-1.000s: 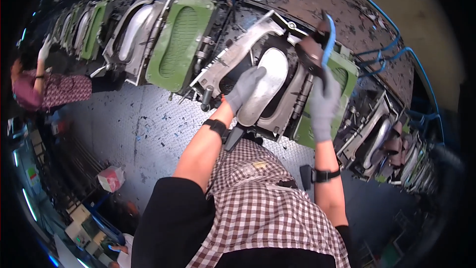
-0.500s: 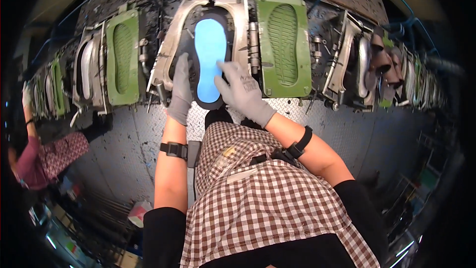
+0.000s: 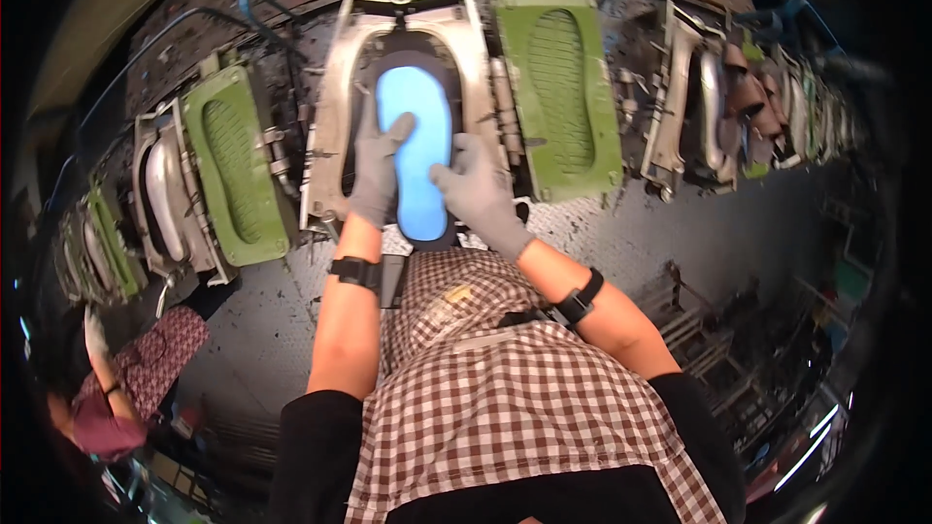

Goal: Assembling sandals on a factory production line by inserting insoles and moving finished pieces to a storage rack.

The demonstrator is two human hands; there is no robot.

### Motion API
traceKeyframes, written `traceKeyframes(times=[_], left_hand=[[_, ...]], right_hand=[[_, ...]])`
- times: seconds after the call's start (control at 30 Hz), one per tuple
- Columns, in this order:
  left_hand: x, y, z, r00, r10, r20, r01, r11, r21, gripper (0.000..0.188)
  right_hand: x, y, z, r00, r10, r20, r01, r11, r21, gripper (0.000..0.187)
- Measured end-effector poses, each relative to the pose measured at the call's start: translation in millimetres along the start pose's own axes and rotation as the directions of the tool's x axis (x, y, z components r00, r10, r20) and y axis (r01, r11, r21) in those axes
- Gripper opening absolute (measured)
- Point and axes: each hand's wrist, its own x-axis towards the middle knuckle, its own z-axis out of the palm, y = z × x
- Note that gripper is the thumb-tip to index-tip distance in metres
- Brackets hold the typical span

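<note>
A blue insole-shaped piece (image 3: pixel 419 141) with a dark border lies lengthwise between my gloved hands, its heel end pointing toward me. It lies over the opening of a metal mould frame (image 3: pixel 330 107). My left hand (image 3: pixel 374 170) grips its left edge, with the thumb pressed on the blue face and the fingers partly hidden. On the other edge, my right hand (image 3: pixel 476 189) is closed, its thumb at the rim and its fingertips curled partly out of sight.
A green mould plate (image 3: pixel 558 97) with a ridged sole pattern is hinged right of the frame. Another green plate (image 3: pixel 233 165) stands to the left. Further moulds (image 3: pixel 714 107) line both sides. At the far left, a co-worker's gloved hand (image 3: pixel 94 335) is near the row.
The blue piece has shifted nearer to me. My left thumb has come onto its face, and my right hand has moved from above it to its right edge. The view has also turned slightly.
</note>
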Motion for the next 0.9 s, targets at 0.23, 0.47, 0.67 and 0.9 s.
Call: traceKeyframes(times=[0.23, 0.47, 0.67, 0.9], left_hand=[[53, -6, 9, 1.0, -0.019, -0.001, 0.019, 0.996, -0.087, 0.082], [62, -37, 8, 0.977, 0.096, -0.19, -0.082, 0.993, 0.081, 0.093], [41, -40, 17, 0.978, 0.078, -0.191, -0.032, 0.972, 0.234, 0.095], [8, -41, 22, 0.946, 0.113, -0.305, 0.09, 0.81, 0.58, 0.108]], right_hand=[[51, -23, -14, 0.955, -0.264, -0.133, 0.222, 0.938, -0.267, 0.035], [47, -58, -37, 0.957, -0.289, -0.034, 0.213, 0.775, -0.596, 0.057], [40, -61, -94, 0.969, -0.246, -0.025, 0.217, 0.895, -0.391, 0.048], [43, -10, -388, 0.346, -0.488, -0.801, -0.236, 0.781, -0.578, 0.035]])
